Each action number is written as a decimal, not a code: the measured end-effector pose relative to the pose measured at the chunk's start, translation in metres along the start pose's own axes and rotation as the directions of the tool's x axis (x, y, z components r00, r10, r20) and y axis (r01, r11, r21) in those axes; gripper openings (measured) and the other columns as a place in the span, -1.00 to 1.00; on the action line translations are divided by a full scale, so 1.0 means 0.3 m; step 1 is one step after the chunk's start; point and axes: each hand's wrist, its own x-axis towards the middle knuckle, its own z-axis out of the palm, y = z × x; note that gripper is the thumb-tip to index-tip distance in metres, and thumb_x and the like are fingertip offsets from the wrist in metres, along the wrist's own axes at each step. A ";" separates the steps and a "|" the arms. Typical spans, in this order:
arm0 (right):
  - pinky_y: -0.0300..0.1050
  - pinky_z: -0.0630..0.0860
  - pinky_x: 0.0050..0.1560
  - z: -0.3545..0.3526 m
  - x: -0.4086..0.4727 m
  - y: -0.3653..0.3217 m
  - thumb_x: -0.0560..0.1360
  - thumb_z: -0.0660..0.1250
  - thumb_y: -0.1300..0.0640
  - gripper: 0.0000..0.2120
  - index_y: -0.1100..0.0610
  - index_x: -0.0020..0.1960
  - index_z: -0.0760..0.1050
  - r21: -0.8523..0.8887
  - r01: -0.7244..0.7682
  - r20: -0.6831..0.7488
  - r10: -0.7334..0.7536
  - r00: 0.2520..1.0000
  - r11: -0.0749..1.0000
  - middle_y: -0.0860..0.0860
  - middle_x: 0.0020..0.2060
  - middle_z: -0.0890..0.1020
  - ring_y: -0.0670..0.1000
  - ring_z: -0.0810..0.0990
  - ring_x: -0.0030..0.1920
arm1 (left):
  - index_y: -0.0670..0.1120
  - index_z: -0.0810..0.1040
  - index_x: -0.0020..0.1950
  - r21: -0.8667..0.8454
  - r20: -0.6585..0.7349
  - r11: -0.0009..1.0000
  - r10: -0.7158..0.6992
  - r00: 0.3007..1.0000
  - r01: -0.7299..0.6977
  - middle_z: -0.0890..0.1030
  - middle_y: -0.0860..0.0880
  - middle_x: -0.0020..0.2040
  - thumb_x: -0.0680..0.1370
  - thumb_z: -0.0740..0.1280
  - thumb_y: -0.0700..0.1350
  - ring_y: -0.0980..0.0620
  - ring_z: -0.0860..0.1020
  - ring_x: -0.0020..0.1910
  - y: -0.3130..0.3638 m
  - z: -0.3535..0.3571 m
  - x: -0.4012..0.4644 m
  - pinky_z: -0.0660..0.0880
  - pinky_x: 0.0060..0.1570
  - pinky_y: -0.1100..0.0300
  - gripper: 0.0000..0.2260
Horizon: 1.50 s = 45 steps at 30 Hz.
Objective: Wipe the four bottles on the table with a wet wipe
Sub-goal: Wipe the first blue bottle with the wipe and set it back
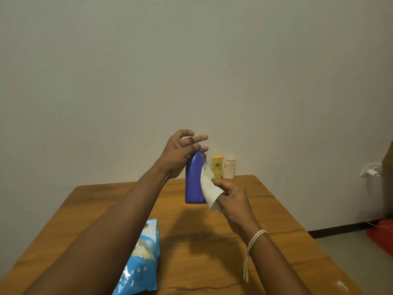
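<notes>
Head view, blue bottle (194,184) between hands

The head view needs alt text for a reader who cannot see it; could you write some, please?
A person's left hand holds a blue bottle upright above a wooden table while the right hand presses a white wet wipe against its side. A yellow bottle and a pale bottle stand by the wall; a blue wipes pack lies nearer.

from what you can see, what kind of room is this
Probably a plain room in a home, not a workshop: a wooden table against a bare painted wall, toiletry-style bottles such as the yellow bottle, and a charger plugged into the wall.
</notes>
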 end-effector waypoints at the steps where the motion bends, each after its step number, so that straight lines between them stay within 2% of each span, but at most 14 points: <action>1: -0.25 0.63 -0.13 0.008 0.019 -0.021 0.53 0.40 0.30 -0.71 0.04 0.18 0.62 0.004 0.025 -0.014 -0.025 1.000 1.000 -0.17 -0.01 0.66 -0.08 0.64 0.07 | -0.16 0.39 0.15 0.006 0.018 1.000 -0.004 1.000 0.004 0.66 -0.19 0.23 0.61 0.28 -0.40 -0.23 0.69 0.04 -0.006 0.012 0.000 0.61 0.11 -0.12 -0.80; 5: -0.17 0.67 -0.07 0.031 0.114 -0.129 0.51 0.46 0.07 -0.72 0.01 0.21 0.64 -0.130 0.220 -0.080 -0.232 0.969 0.967 -0.13 0.02 0.72 -0.12 0.68 -0.01 | -0.14 0.39 0.14 0.049 0.038 0.999 0.014 0.999 -0.016 0.68 -0.18 0.20 0.63 0.24 -0.40 -0.12 0.67 -0.05 0.004 0.059 0.010 0.63 -0.15 0.07 -0.81; 9: -0.41 0.51 -0.15 0.011 0.098 -0.105 0.55 0.39 0.14 -0.82 0.10 0.13 0.66 -0.371 0.335 -0.106 -0.398 0.911 0.866 -0.05 -0.02 0.70 -0.14 0.63 -0.06 | -0.11 0.36 0.20 -0.010 -0.131 0.999 0.046 0.990 -0.048 0.69 -0.17 0.18 0.63 0.24 -0.38 -0.07 0.65 -0.12 0.059 0.051 0.043 0.65 -0.05 0.06 -0.77; 11: -0.41 0.53 -0.09 0.006 0.044 -0.048 0.52 0.43 0.18 -0.85 0.11 0.09 0.67 -0.377 0.357 -0.115 -0.426 0.897 0.854 -0.10 0.00 0.67 -0.15 0.62 0.01 | -0.10 0.33 0.22 -0.029 -0.233 0.998 0.039 0.972 -0.047 0.71 -0.13 0.13 0.63 0.25 -0.38 -0.07 0.62 -0.12 0.076 0.032 0.058 0.64 0.00 0.06 -0.74; 16: -0.19 0.65 0.02 0.039 0.005 -0.030 0.48 0.47 0.18 -0.81 0.02 0.08 0.63 -0.292 0.383 -0.192 -0.446 0.874 0.876 -0.23 0.03 0.60 -0.22 0.59 0.10 | -0.09 0.31 0.26 -0.005 -0.371 1.000 -0.009 0.929 0.007 0.70 -0.04 0.07 0.63 0.23 -0.37 -0.06 0.62 -0.04 0.063 0.030 0.068 0.62 0.02 0.07 -0.72; 18: -0.25 0.64 0.05 0.067 0.015 -0.058 0.48 0.47 0.16 -0.76 0.07 0.14 0.64 -0.324 0.462 -0.181 -0.533 0.827 0.826 -0.19 0.09 0.60 -0.26 0.56 0.14 | -0.09 0.31 0.26 -0.004 -0.401 1.000 -0.021 0.916 0.021 0.70 -0.02 0.06 0.64 0.22 -0.35 -0.05 0.62 -0.02 0.061 0.046 0.072 0.62 0.08 0.06 -0.73; 21: -0.30 0.56 0.16 0.093 0.012 -0.060 0.47 0.49 0.15 -0.71 0.12 0.19 0.65 -0.446 0.603 -0.089 -0.704 0.705 0.661 -0.03 0.18 0.64 -0.13 0.54 0.22 | -0.08 0.31 0.27 -0.050 -0.455 0.998 -0.059 0.889 0.040 0.69 -0.04 0.07 0.64 0.23 -0.35 -0.05 0.61 0.01 0.090 0.054 0.086 0.59 0.15 0.04 -0.72; 26: 0.00 0.59 0.20 0.073 0.010 0.016 0.43 0.51 0.30 -0.55 0.23 0.31 0.56 -0.628 0.578 -0.133 -0.804 0.579 0.520 0.13 0.20 0.66 0.08 0.62 0.22 | -0.12 0.38 0.26 -0.002 -0.446 0.985 -0.158 0.881 0.175 0.64 -0.13 0.12 0.57 0.34 -0.39 -0.12 0.62 0.09 0.127 0.033 0.076 0.63 0.05 0.04 -0.66; 28: -0.14 0.62 0.10 0.071 0.006 0.000 0.47 0.48 0.19 -0.57 0.21 0.31 0.56 -0.552 0.536 -0.277 -0.747 0.605 0.639 0.10 0.10 0.71 -0.02 0.67 0.09 | -0.17 0.49 0.19 0.097 -0.414 0.968 -0.171 0.894 0.230 0.61 -0.18 0.14 0.55 0.42 -0.30 -0.12 0.64 0.06 0.129 0.025 0.055 0.66 -0.02 0.06 -0.75; 31: -0.33 0.61 -0.13 0.063 0.016 -0.047 0.48 0.44 0.01 -0.67 0.06 0.22 0.63 -0.130 0.370 -0.587 -0.372 0.719 0.920 -0.06 -0.13 0.71 -0.11 0.67 -0.10 | -0.23 0.58 0.16 0.190 -0.265 0.948 -0.203 0.943 0.257 0.63 -0.20 0.11 0.59 0.41 -0.16 -0.11 0.68 0.01 0.142 0.013 0.026 0.66 -0.12 0.15 -0.80; 33: -0.17 0.66 -0.14 0.044 0.050 -0.039 0.47 0.46 -0.04 -0.83 -0.03 0.03 0.66 0.060 0.263 -0.669 -0.157 0.726 0.963 -0.11 -0.21 0.70 0.00 0.70 -0.11 | -0.25 0.58 0.19 0.239 -0.157 0.936 -0.225 0.962 0.258 0.63 -0.20 0.11 0.62 0.36 -0.16 -0.11 0.68 0.06 0.147 0.009 0.013 0.66 -0.05 0.15 -0.79; 36: 0.00 0.69 -0.11 0.014 0.086 -0.018 0.46 0.48 -0.03 -0.91 -0.03 -0.11 0.64 0.137 0.153 -0.700 -0.014 0.714 0.979 -0.07 -0.23 0.70 0.00 0.69 -0.14 | -0.31 0.59 0.23 0.340 -0.093 0.908 -0.226 0.970 0.244 0.64 -0.23 0.15 0.62 0.36 -0.18 -0.13 0.65 0.14 0.135 0.015 0.005 0.63 0.14 0.01 -0.75; 41: -0.16 0.65 -0.16 -0.008 0.094 0.019 0.48 0.48 0.05 -0.76 0.21 0.02 0.68 -0.070 0.094 -0.753 -0.115 0.648 0.993 0.08 -0.09 0.71 0.04 0.68 -0.11 | -0.29 0.63 0.12 0.392 -0.191 0.884 -0.191 0.963 0.254 0.69 -0.22 0.06 0.57 0.43 -0.08 -0.12 0.70 0.03 0.097 0.067 0.011 0.64 0.13 -0.03 -0.72; 45: -0.19 0.62 -0.07 0.041 0.092 0.023 0.49 0.46 0.09 -0.75 0.22 0.09 0.66 -0.294 0.183 -0.656 -0.337 0.676 0.938 0.09 0.08 0.66 0.07 0.61 0.07 | -0.25 0.66 0.03 0.353 -0.291 0.873 -0.238 0.927 0.335 0.73 -0.15 -0.09 0.45 0.56 -0.01 -0.06 0.74 -0.15 0.068 0.096 0.029 0.66 0.06 -0.07 -0.66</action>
